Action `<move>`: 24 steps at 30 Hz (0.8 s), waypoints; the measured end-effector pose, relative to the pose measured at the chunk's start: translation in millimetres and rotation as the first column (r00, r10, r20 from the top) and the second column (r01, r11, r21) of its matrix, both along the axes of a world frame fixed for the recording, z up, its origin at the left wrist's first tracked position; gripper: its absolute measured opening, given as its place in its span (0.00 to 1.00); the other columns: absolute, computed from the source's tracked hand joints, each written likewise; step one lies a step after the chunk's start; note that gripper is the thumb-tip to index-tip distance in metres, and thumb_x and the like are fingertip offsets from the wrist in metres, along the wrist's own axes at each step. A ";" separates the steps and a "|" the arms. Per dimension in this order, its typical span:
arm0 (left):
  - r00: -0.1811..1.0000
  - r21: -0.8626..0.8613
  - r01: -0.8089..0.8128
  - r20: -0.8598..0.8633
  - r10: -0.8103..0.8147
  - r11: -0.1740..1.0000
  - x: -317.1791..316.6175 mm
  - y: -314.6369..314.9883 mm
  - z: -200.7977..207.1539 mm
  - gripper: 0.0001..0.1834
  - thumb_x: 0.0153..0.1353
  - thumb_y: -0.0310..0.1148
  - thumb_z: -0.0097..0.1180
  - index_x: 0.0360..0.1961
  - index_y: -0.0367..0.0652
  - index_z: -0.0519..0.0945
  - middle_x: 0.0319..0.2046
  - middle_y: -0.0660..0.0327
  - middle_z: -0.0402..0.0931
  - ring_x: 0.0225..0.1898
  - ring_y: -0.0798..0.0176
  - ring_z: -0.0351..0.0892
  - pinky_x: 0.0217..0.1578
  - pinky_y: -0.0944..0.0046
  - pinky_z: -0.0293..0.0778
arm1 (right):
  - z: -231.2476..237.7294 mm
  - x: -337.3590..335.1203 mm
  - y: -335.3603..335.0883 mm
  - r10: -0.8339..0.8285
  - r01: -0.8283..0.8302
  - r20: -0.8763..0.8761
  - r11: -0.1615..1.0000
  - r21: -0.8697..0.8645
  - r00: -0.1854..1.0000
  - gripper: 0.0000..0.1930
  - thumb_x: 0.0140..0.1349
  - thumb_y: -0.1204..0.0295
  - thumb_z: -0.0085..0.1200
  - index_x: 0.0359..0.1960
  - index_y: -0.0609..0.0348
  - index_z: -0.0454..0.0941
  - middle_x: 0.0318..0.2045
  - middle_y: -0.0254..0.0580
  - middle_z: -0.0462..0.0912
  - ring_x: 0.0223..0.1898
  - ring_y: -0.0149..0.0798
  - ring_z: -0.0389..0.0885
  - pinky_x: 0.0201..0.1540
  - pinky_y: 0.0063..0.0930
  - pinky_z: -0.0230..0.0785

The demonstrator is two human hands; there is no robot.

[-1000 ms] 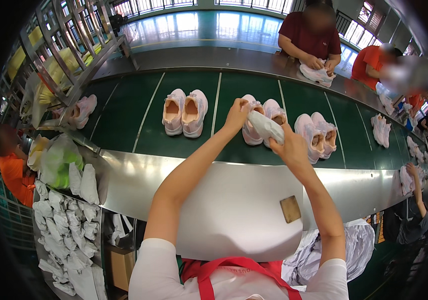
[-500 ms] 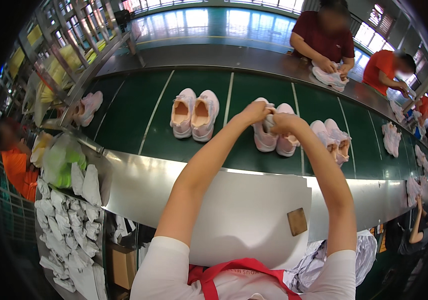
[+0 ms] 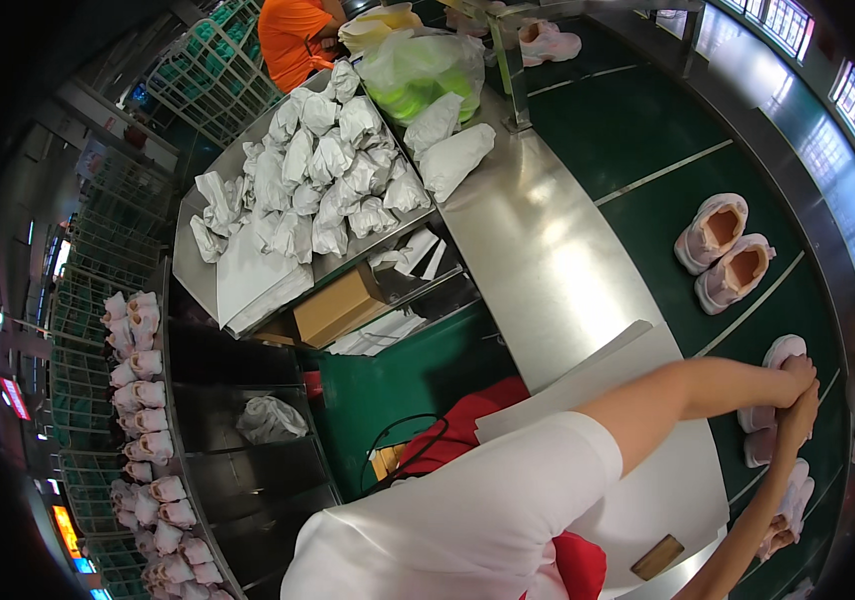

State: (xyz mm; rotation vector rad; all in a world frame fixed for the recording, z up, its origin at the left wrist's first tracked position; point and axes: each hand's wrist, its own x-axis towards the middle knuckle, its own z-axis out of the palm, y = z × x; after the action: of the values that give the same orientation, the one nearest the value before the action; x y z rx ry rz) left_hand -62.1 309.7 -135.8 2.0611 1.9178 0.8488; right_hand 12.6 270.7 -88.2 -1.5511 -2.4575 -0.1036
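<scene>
At the right of the head view, both my arms reach over the green conveyor belt (image 3: pixel 638 215) to a pair of pale pink sneakers (image 3: pixel 786 350). My left hand (image 3: pixel 799 380) lies against the upper sneaker with its fingers bent. Close beside it, almost touching, is my right hand (image 3: pixel 803 412), also with curled fingers. What they grip is hidden behind the hands. Another pink pair (image 3: pixel 733 270) stands farther up the belt, its peach linings showing. Just below my hands sits one more pair (image 3: pixel 790 505), partly covered by my right forearm.
A steel ledge (image 3: pixel 568 265) edges the belt, with white board (image 3: pixel 588 375) and a small brown block (image 3: pixel 659 556) near me. White paper-wrapped bundles (image 3: pixel 333 160) fill a tray beside a plastic bag (image 3: pixel 418 75). Shoes crowd a rack (image 3: pixel 148 420). A person in orange (image 3: pixel 293 40) works beyond.
The view has swung left, so the belt and my hands now show at the right. My hands stay at the same sneakers; the greyish wad seen between them before is now hidden.
</scene>
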 end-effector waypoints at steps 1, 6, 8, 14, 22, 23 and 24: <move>0.994 0.072 -0.091 -0.056 0.095 0.993 -0.6 9.6 -5.2 0.15 0.45 0.37 0.62 0.36 0.45 0.80 0.37 0.60 0.77 0.44 0.58 0.75 0.41 0.59 0.73 | -10.7 -4.7 13.0 -0.001 0.003 -0.025 0.998 0.056 1.000 0.27 0.46 0.68 0.61 0.48 0.59 0.65 0.38 0.56 0.78 0.41 0.61 0.76 0.41 0.45 0.70; 0.999 0.100 -0.017 -0.044 0.022 0.995 -50.6 -4.7 -2.6 0.14 0.47 0.36 0.61 0.36 0.44 0.80 0.40 0.57 0.77 0.46 0.56 0.75 0.45 0.58 0.71 | -34.0 -21.9 37.3 0.194 -0.192 -0.014 0.977 0.091 0.981 0.24 0.50 0.70 0.57 0.49 0.58 0.64 0.39 0.58 0.76 0.42 0.61 0.74 0.42 0.45 0.69; 0.991 0.220 0.105 -0.109 -0.083 0.970 -75.4 -58.6 18.9 0.14 0.48 0.33 0.60 0.37 0.42 0.78 0.39 0.58 0.77 0.45 0.55 0.74 0.49 0.58 0.68 | -13.9 -21.0 16.4 0.136 -0.135 -0.038 0.990 0.045 0.990 0.22 0.52 0.72 0.56 0.49 0.59 0.66 0.45 0.57 0.73 0.45 0.59 0.73 0.46 0.44 0.67; 0.992 0.824 -0.094 0.124 -0.015 0.559 -326.6 -367.9 166.3 0.21 0.46 0.26 0.61 0.44 0.42 0.75 0.44 0.56 0.73 0.47 0.55 0.72 0.49 0.57 0.66 | 41.3 -28.0 -57.4 0.282 -0.245 -0.122 0.936 0.254 0.952 0.21 0.60 0.71 0.49 0.56 0.57 0.66 0.56 0.51 0.67 0.57 0.53 0.66 0.57 0.36 0.60; -0.329 0.506 -0.852 -0.318 0.889 -0.134 -613.5 -794.4 85.9 0.44 0.44 0.27 0.61 0.64 0.54 0.57 0.64 0.41 0.45 0.66 0.39 0.45 0.60 0.35 0.43 | 39.9 -49.2 -124.2 0.220 -0.214 -0.245 0.975 0.052 0.944 0.18 0.65 0.73 0.46 0.57 0.54 0.67 0.54 0.46 0.69 0.51 0.40 0.72 0.47 0.23 0.66; -0.444 0.419 -0.865 -0.379 0.812 -0.278 -622.1 -814.9 76.5 0.47 0.43 0.28 0.63 0.65 0.57 0.55 0.66 0.43 0.42 0.67 0.39 0.43 0.60 0.32 0.41 | 39.6 -48.8 -127.2 0.228 -0.218 -0.225 0.974 0.068 0.947 0.19 0.65 0.72 0.46 0.58 0.53 0.66 0.54 0.46 0.70 0.51 0.40 0.73 0.45 0.23 0.67; -0.442 0.357 -0.885 -0.451 0.775 -0.297 -628.7 -824.7 73.5 0.48 0.42 0.28 0.64 0.65 0.58 0.55 0.66 0.44 0.40 0.67 0.40 0.42 0.59 0.31 0.40 | 38.4 -48.0 -129.4 0.233 -0.220 -0.204 0.972 0.085 0.951 0.19 0.65 0.72 0.46 0.58 0.52 0.66 0.54 0.45 0.71 0.50 0.40 0.73 0.44 0.23 0.68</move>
State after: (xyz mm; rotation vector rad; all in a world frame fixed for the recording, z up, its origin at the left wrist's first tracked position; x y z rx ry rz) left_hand -690.7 -515.0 -62.3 -0.3305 3.7252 -0.1282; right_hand -35.4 141.3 -49.9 -1.1774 -2.4158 0.0261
